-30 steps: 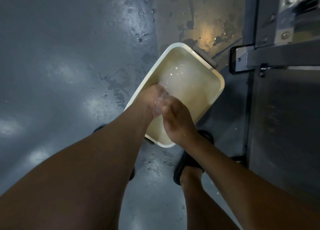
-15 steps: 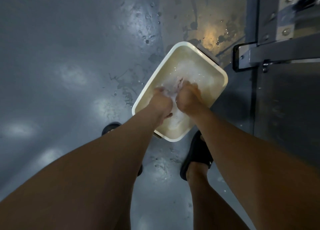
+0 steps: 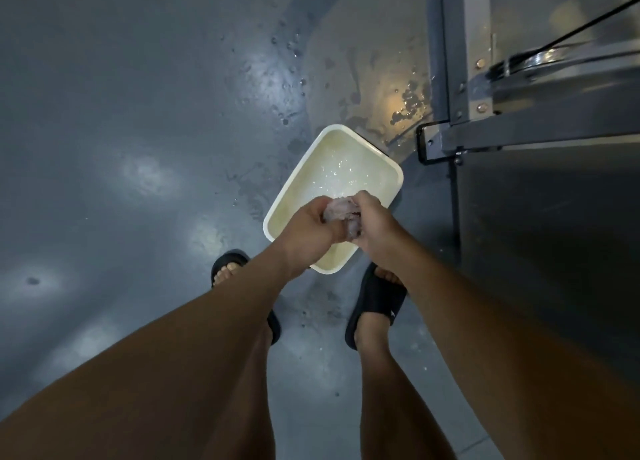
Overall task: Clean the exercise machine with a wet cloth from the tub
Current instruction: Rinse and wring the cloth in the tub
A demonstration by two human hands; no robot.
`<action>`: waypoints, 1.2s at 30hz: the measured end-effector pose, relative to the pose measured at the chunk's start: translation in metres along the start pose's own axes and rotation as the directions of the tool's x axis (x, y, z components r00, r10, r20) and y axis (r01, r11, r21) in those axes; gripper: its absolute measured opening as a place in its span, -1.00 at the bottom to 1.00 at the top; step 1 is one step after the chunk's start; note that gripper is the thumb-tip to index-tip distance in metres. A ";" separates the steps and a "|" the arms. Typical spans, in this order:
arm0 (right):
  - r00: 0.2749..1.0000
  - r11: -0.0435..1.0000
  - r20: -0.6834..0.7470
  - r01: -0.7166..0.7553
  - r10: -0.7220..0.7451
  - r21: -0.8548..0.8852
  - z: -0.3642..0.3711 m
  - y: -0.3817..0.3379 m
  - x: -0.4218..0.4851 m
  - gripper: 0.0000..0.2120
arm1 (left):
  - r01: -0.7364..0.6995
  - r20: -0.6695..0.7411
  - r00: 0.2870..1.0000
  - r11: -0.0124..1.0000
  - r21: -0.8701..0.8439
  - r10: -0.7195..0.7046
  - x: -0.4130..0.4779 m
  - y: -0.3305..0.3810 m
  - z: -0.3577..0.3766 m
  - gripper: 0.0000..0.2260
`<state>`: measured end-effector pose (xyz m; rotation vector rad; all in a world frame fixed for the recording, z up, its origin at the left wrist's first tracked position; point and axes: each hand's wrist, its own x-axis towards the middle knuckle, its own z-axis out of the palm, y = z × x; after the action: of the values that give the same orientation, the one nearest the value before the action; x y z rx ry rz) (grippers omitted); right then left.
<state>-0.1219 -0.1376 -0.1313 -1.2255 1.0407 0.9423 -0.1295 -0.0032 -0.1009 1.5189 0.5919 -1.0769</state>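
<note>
Centre frame: the wet cloth (image 3: 341, 213) is bunched between both hands, above the near end of the cream tub (image 3: 381, 161). The left hand (image 3: 308, 227) and the right hand (image 3: 375, 224) each clamp it with curled fingers. The tub stands on the wet floor (image 3: 138, 113), beside the exercise machine (image 3: 536, 141) at right.

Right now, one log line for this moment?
cloth: bunched, held over tub | left hand: grips cloth | right hand: grips cloth | machine: untouched
</note>
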 end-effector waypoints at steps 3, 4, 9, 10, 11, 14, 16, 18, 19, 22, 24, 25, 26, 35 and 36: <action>0.992 0.991 0.127 -0.007 -0.011 0.137 -0.005 -0.005 -0.015 -0.67 | -0.017 -0.011 1.000 0.988 -0.155 0.015 -0.011 0.012 0.001 -0.58; 0.990 0.990 0.140 0.013 -0.033 0.142 -0.008 -0.007 -0.018 -0.67 | -0.011 -0.014 1.000 0.983 -0.186 0.008 -0.011 0.015 -0.001 -0.48; 0.983 0.988 0.139 0.104 -0.120 0.118 -0.016 -0.010 -0.025 -0.75 | -0.111 -0.047 0.990 0.933 0.343 0.135 -0.006 0.024 -0.006 -0.45; 0.985 0.984 0.122 0.101 -0.120 0.149 -0.016 -0.014 -0.030 -0.72 | -0.143 -0.031 0.982 0.849 0.508 0.184 -0.005 0.025 -0.007 -0.47; 0.988 0.978 0.101 0.094 -0.115 0.189 -0.016 -0.018 -0.034 -0.69 | -0.166 0.006 0.978 0.766 0.621 0.208 -0.005 0.026 -0.007 -0.49; 0.989 0.960 0.105 0.070 -0.102 0.271 -0.016 -0.026 -0.044 -0.58 | -0.196 0.074 0.975 0.665 0.721 0.207 -0.007 0.031 -0.008 -0.55; 0.984 0.971 0.149 0.060 -0.096 0.231 -0.017 -0.029 -0.049 -0.54 | -0.201 0.042 0.967 0.651 0.732 0.251 -0.009 0.036 -0.006 -0.71; 0.987 0.994 0.137 0.072 -0.083 0.082 -0.018 -0.029 -0.047 -0.59 | -0.205 0.012 0.959 0.658 0.724 0.285 -0.010 0.041 -0.005 -0.87; 0.989 0.997 0.129 0.068 -0.071 0.027 -0.020 -0.029 -0.044 -0.65 | -0.207 0.005 0.958 0.680 0.703 0.286 -0.010 0.042 -0.005 -0.91; 0.984 0.998 0.176 0.030 -0.021 -0.049 -0.026 -0.030 -0.041 -0.77 | -0.145 -0.008 0.985 0.841 0.522 0.174 -0.013 0.044 -0.005 -0.96; 0.991 0.995 0.128 0.036 -0.024 -0.092 -0.027 -0.029 -0.040 -0.86 | -0.095 -0.009 0.995 0.940 0.327 0.104 -0.015 0.042 -0.005 -0.94; 0.996 0.997 0.081 0.049 -0.044 -0.067 -0.026 -0.028 -0.040 -0.92 | -0.076 -0.001 0.997 0.963 0.258 0.079 -0.016 0.041 -0.004 -0.93; 0.997 0.998 0.053 0.061 -0.061 0.000 -0.024 -0.027 -0.040 -0.92 | -0.045 0.004 0.999 0.978 0.205 0.045 -0.014 0.037 -0.004 -0.90; 0.980 0.916 0.196 -0.056 -0.026 0.398 -0.021 -0.017 -0.052 -0.77 | -0.012 0.135 0.991 0.996 0.086 0.000 -0.006 0.032 -0.003 -0.57; 0.985 0.939 0.173 -0.067 0.009 0.337 -0.024 -0.014 -0.053 -0.74 | -0.022 0.125 0.992 0.997 0.077 0.012 -0.005 0.031 -0.004 -0.60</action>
<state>-0.1250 -0.1632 -0.0777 -0.8257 1.0440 0.8371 -0.1048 -0.0064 -0.0818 1.5088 0.4541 -1.1842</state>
